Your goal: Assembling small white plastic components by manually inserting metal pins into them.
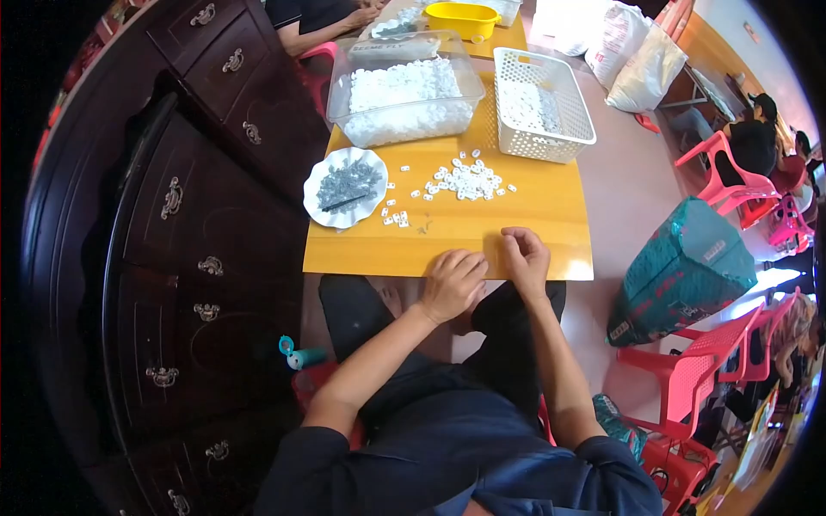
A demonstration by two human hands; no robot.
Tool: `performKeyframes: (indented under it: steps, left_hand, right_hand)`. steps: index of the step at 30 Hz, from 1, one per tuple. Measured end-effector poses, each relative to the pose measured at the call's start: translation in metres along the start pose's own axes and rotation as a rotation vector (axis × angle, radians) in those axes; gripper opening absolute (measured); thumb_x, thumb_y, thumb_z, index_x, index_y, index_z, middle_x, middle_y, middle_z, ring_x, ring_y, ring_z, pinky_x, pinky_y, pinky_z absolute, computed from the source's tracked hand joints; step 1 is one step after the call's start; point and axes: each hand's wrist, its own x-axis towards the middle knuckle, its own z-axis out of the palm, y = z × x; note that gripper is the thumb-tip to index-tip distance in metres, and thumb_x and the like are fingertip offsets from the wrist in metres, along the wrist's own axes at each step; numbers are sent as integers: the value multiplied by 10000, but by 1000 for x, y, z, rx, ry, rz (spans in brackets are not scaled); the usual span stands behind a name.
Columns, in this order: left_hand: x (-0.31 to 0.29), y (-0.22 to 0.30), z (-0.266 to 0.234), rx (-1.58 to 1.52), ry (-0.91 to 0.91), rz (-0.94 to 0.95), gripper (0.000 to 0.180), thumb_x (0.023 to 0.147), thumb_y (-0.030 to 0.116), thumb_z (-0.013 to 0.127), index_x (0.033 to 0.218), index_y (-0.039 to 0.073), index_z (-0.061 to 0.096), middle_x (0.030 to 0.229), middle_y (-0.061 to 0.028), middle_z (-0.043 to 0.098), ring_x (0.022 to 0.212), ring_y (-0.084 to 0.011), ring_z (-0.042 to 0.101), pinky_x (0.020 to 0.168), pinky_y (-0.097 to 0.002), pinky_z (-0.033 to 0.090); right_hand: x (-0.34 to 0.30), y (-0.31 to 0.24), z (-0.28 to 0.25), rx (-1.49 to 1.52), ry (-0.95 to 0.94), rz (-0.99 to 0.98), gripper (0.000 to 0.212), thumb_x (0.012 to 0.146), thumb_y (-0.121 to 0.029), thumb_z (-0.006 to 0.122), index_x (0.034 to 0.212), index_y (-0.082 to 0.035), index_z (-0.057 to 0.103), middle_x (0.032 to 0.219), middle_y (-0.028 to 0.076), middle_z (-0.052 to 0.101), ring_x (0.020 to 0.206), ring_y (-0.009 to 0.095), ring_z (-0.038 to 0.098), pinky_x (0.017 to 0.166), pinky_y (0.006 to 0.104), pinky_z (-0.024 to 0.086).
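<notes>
My left hand [456, 282] rests at the near edge of the wooden table [508, 219], its fingers curled inward. Beside it, a short gap to the right, my right hand [527, 258] lies on the tabletop with its fingers bent and thumb close to the forefinger. Anything inside either hand is hidden or too small to name. Beyond them spreads a loose pile of small white plastic pieces [467, 180], with several strays to its left. A white scalloped plate [315, 205] holds small grey pieces [351, 178] and a thin black stick-like tool [344, 204].
A clear plastic bin [334, 96] full of white pieces and a white perforated basket [538, 148] stand at the far side. Dark drawers [206, 215] flank the left. On the right are a teal bag [680, 267] and pink chairs [701, 365]. People sit nearby.
</notes>
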Motion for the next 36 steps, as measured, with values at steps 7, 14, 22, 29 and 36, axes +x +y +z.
performKeyframes:
  steps: [7, 14, 22, 29, 36]
  left_hand:
    - [-31, -1, -5, -139, 109, 15, 122, 811, 63, 733, 931, 38, 727, 954, -79, 710, 885, -279, 681, 780, -380, 540]
    - [-59, 18, -21, -668, 326, -461, 84, 911, 22, 689, 972, -26, 719, 886, -144, 745, 800, -254, 731, 717, -332, 566]
    - [-107, 25, -48, -685, 332, -509, 101, 936, 36, 670, 989, -27, 730, 913, -137, 754, 818, -212, 729, 738, -322, 566]
    - [-98, 19, -43, -924, 343, -641, 135, 978, 63, 654, 1015, -39, 735, 909, -35, 739, 825, -84, 660, 735, -248, 538]
    - [-49, -96, -25, -588, 196, -602, 151, 946, 77, 678, 1056, -3, 743, 880, -58, 720, 743, -125, 668, 673, -272, 528]
  right_hand:
    - [-50, -17, 11, 63, -120, 14, 108, 982, -59, 668, 1045, 24, 698, 914, -6, 697, 833, 52, 630, 747, 219, 513]
    - [-106, -21, 38, 160, -268, 76, 177, 1001, -97, 663, 1131, 23, 672, 979, 23, 722, 890, 76, 658, 792, 237, 530]
    - [-158, -53, 62, 91, -295, 63, 179, 988, -102, 679, 1116, 24, 679, 965, 27, 725, 876, 83, 659, 789, 248, 536]
    - [-139, -41, 64, 108, -333, 97, 94, 971, -88, 693, 980, 3, 670, 856, -21, 664, 778, 46, 596, 697, 223, 498]
    - [-21, 25, 90, 45, -381, 49, 93, 918, -102, 705, 899, -20, 665, 754, -48, 633, 702, 19, 561, 623, 214, 465]
